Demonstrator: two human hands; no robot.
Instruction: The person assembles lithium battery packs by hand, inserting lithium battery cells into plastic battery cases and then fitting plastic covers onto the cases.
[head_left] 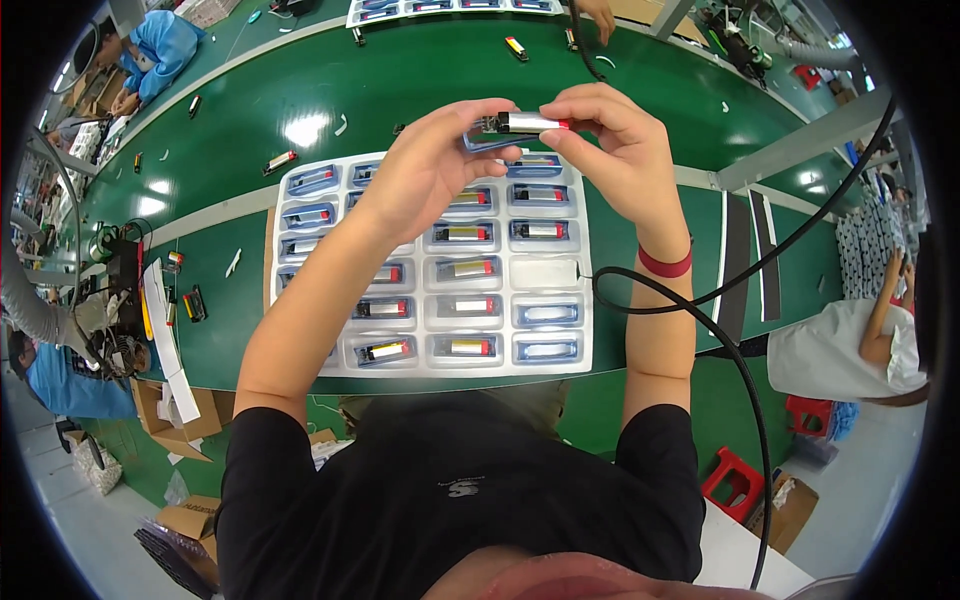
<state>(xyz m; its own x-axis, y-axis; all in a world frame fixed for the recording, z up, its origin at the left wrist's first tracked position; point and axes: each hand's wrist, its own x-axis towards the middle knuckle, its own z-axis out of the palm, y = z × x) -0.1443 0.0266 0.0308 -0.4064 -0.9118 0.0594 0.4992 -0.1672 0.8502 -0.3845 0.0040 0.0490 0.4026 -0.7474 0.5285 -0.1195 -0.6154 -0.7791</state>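
Observation:
Above the far end of the white tray (586,310), both my hands are raised close together. My left hand (420,165) has its fingers closed round a blue plastic housing (490,144). Between the thumb and fingers of my right hand (628,150) is the red end of a silver-and-white battery cell (525,122), whose dark end lies at the housing. How far the cell sits inside the housing I cannot tell. Most of the tray's pockets hold blue housings with cells. In the right column, one pocket (545,274) is bare, and two housings (548,314) nearer me show no cell.
Loose cells (280,162) lie on the green bench (400,80). A black cable (715,335) loops across my right forearm. Another tray (455,14) stands at the far edge near a co-worker's hand (598,15). Co-workers sit left and right. Dark strips (736,270) lie at right.

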